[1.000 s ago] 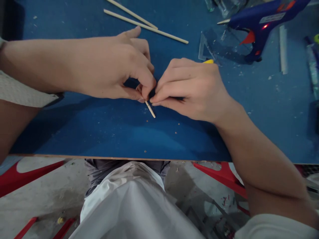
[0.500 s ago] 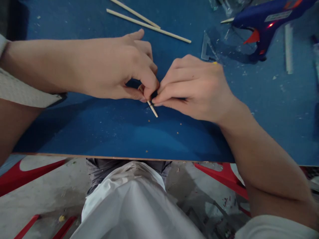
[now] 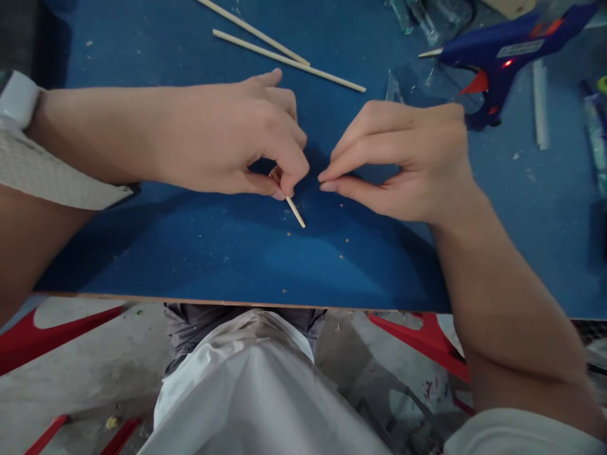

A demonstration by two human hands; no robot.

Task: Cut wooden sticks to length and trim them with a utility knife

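A thin wooden stick (image 3: 296, 213) is pinched between the thumb and forefinger of my left hand (image 3: 237, 142); its lower end pokes out toward the table edge, and the rest is hidden by the fingers. To the right, apart from the stick, my right hand (image 3: 403, 158) hovers with thumb and fingertips nearly together. Whether anything small is between those fingertips cannot be made out. Beyond my hands lie two longer wooden sticks, one (image 3: 289, 62) in front of the other (image 3: 256, 33), their right parts close together.
On the blue table (image 3: 190, 253), a blue hot glue gun (image 3: 497, 54) with a lit red light lies at the upper right. Beside it are a clear glue stick (image 3: 540, 104) and clear plastic pieces (image 3: 420, 19). Small crumbs dot the table near its front edge.
My right hand has moved away from the stick to the right, and its fingers have come off it. My left hand keeps its pinch on the stick. The view has shifted slightly.
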